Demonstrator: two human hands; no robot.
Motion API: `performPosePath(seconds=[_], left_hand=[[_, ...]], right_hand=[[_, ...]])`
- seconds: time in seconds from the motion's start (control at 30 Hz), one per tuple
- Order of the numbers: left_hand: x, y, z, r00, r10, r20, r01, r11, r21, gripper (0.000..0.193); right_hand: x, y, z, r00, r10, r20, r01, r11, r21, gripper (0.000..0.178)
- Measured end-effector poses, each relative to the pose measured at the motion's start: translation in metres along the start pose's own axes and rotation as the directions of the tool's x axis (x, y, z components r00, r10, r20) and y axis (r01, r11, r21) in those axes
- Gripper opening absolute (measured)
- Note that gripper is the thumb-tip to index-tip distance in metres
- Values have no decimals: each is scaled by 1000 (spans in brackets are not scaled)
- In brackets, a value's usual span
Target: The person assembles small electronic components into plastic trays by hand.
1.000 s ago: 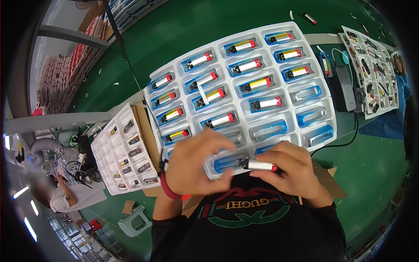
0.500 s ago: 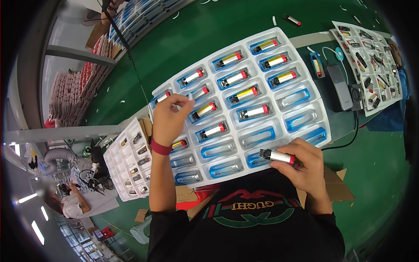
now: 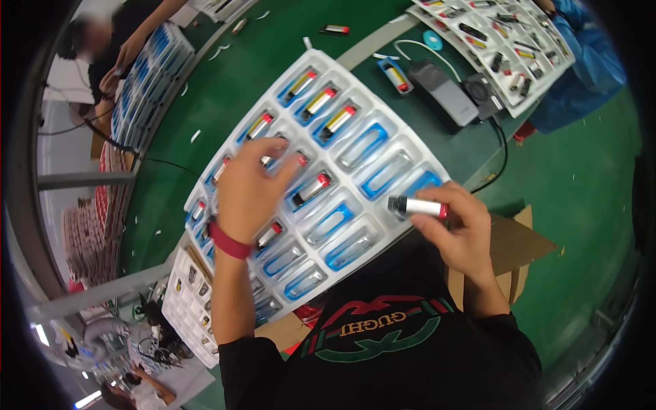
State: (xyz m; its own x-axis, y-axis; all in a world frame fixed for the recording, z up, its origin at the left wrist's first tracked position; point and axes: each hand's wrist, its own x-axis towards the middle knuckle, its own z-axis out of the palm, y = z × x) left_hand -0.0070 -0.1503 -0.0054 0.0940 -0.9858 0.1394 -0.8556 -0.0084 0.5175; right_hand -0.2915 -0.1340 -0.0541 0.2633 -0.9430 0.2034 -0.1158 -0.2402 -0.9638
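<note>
While right hand [image 3: 461, 232] holds one cylinder [image 3: 421, 206], one tray [image 3: 386, 115] beneath.

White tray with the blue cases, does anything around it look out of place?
Yes. Beyond the white tray, a loose red-ended cell lies on the green surface outside any tray, with white scraps scattered about. A blue case holding another cell sits beside the grey box, apart from the tray's rows.

The tray [image 3: 346, 181] is white, the wristband [image 3: 229, 240] dark red.
</note>
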Motion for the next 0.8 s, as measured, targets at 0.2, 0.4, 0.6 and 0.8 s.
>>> performPosePath(seconds=[0.2, 0.4, 0.6, 0.8], left_hand=[[3, 80, 61, 876, 305, 374, -382, 912, 151, 35], [6, 75, 44, 897, 318, 308, -347, 937, 45, 45], [-36, 59, -4, 954, -30, 298, 288, 373, -882, 56], [-82, 51, 9, 969, 21, 245, 207, -605, -769, 49]], right_hand=[[-5, -11, -20, 972, 185, -145, -139, 950, 281, 26], [-4, -16, -29, 969, 172, -178, -94, 921, 377, 24], [9, -29, -17, 997, 73, 10, -66, 815, 576, 25], [23, -45, 22, 976, -144, 166, 4, 766, 643, 27]])
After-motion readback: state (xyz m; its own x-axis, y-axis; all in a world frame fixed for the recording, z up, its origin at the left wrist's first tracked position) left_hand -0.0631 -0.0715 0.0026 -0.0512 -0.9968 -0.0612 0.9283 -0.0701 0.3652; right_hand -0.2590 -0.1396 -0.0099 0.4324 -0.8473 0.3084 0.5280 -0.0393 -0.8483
